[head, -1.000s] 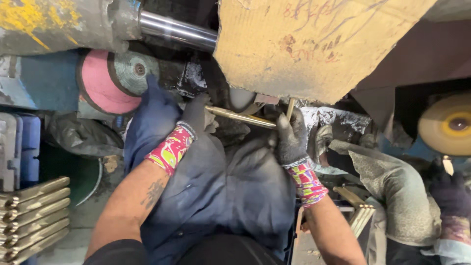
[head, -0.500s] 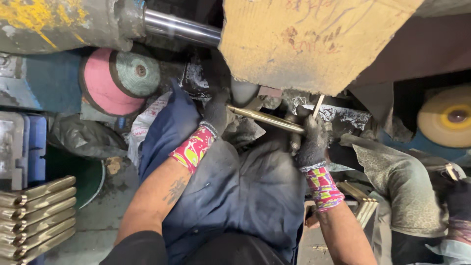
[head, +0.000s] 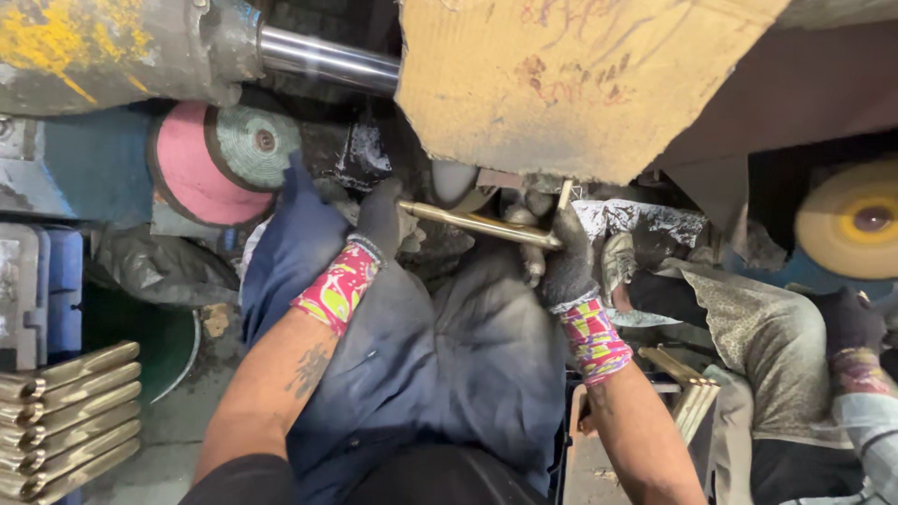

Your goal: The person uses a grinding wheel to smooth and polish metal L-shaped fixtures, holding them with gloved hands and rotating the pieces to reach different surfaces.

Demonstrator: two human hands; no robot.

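Two gloved hands clamped on one long brass-coloured metal bar (head: 479, 223), held level and slightly tilted just below the edge of the big tan cardboard sheet (head: 580, 75). Left hand (head: 382, 217), dark glove with a bright pink-and-yellow patterned cuff, grip closed around the bar's left end. Right hand (head: 564, 257), same dark glove with a pink patterned cuff, grip closed around the right end, where a short brass stub rises upward. Bar pressed in toward a pale rounded wheel (head: 453, 180), half hidden under the cardboard; contact hard to make out. Below the bar, dark blue cloth apron (head: 440, 355) spread over the lap. Further left, pink and green round polishing disc (head: 224, 159) beneath a shiny steel shaft (head: 327, 58) running out of a grey, yellow-smeared machine housing (head: 112, 47). Bottom left, stack of brass-coloured flat bars (head: 65, 421), well apart from the hands. More brass bars (head: 687, 383) beside the right forearm. Far right, yellow buffing wheel (head: 856, 220), and another person's gloved hand (head: 847, 323) near it.
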